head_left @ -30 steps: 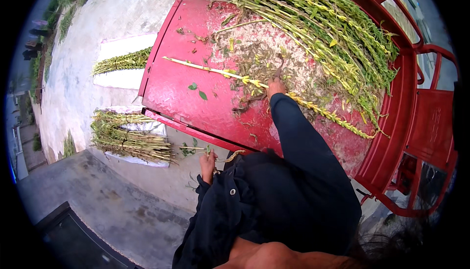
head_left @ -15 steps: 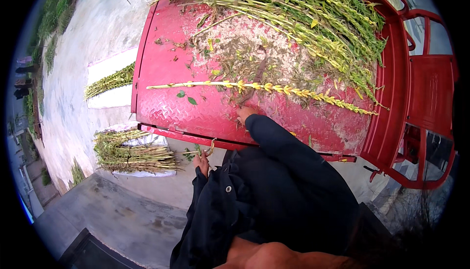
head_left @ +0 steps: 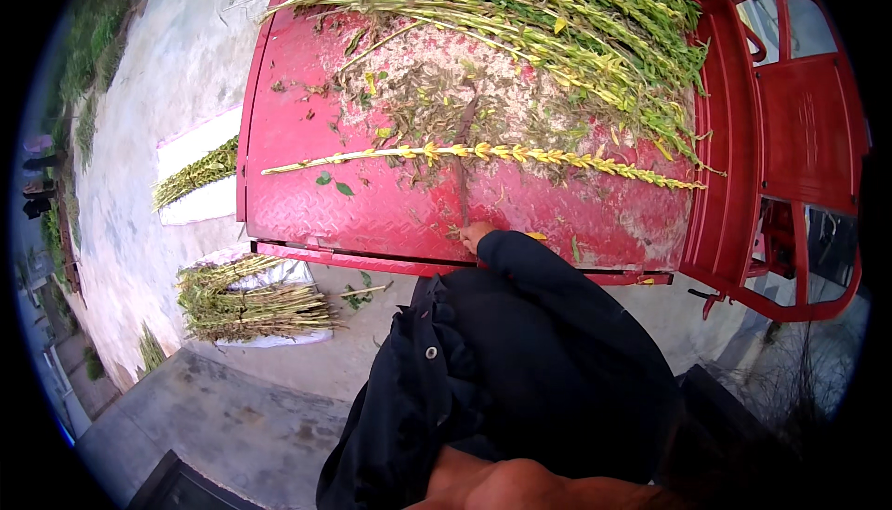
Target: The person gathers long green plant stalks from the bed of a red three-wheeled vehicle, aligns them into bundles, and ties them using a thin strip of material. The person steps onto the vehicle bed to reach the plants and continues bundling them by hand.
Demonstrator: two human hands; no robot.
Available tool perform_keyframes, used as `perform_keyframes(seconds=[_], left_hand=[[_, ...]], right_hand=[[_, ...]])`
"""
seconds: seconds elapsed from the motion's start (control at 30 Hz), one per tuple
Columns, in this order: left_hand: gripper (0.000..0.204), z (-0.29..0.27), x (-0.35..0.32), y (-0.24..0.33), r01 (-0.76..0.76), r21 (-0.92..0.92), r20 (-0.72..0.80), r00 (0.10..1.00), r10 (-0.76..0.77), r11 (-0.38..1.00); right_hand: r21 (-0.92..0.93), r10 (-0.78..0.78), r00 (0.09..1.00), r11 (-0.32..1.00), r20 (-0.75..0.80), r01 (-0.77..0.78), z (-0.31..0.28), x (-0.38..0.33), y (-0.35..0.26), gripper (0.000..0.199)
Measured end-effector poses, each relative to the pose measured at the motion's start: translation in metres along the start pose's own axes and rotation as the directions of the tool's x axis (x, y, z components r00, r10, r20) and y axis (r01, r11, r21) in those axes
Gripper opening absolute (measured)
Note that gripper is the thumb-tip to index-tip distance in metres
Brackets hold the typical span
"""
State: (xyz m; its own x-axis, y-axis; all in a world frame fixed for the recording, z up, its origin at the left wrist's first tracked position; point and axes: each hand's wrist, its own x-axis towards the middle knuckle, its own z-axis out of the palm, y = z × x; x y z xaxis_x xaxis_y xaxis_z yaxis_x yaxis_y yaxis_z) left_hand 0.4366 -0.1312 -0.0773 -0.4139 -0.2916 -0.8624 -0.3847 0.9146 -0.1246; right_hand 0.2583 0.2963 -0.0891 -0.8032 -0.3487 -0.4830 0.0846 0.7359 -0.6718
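Right hand (head_left: 476, 234), center frame, grip unclear, at dark blade (head_left: 462, 162) across one stalk (head_left: 483, 153). Big stalk pile (head_left: 557, 27) top still uncut; bundles (head_left: 251, 301) lower left done.

Red cart bed (head_left: 307, 203), yellow-green stalk (head_left: 483, 153)

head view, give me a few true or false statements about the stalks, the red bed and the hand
1. A single long stalk lies crosswise on the red bed, apart from the big pile. True.
2. The right hand is at the bed's near edge. True.
3. The bed is blue. False: it is red.
4. The left hand grips the single stalk. False: no left hand shows.
5. Bundles lie on white sheets on the ground. True.
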Motion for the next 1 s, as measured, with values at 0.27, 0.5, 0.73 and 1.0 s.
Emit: perform_keyframes(seconds=[0.27, 0.5, 0.73, 1.0], left_hand=[[0.039, -0.023, 0.037, 0.035, -0.087, 0.074, 0.013, 0.996, 0.087, 0.993], [0.045, -0.1, 0.106, 0.134, -0.27, -0.055, -0.154, 0.954, 0.259, 0.961], [0.035, -0.202, 0.065, 0.308, -0.654, -0.396, -0.277, 0.754, 0.595, 0.644], [0.023, -0.228, 0.126, 0.395, -0.678, -0.61, -0.41, 0.714, 0.568, 0.411]], right_hand=[[0.068, -0.195, 0.914, 0.981, 0.355, 0.183, -0.005, -0.013, 0.013, 0.035], [-0.049, 0.148, 0.989, 0.988, -0.01, -0.148, -0.034, -0.057, 0.036, 0.025], [0.199, 0.416, 0.796, 0.909, -0.439, -0.366, -0.149, -0.081, 0.094, 0.021], [-0.35, 0.02, 0.615, 0.807, -0.789, -0.476, -0.433, 0.074, 0.058, 0.042]])
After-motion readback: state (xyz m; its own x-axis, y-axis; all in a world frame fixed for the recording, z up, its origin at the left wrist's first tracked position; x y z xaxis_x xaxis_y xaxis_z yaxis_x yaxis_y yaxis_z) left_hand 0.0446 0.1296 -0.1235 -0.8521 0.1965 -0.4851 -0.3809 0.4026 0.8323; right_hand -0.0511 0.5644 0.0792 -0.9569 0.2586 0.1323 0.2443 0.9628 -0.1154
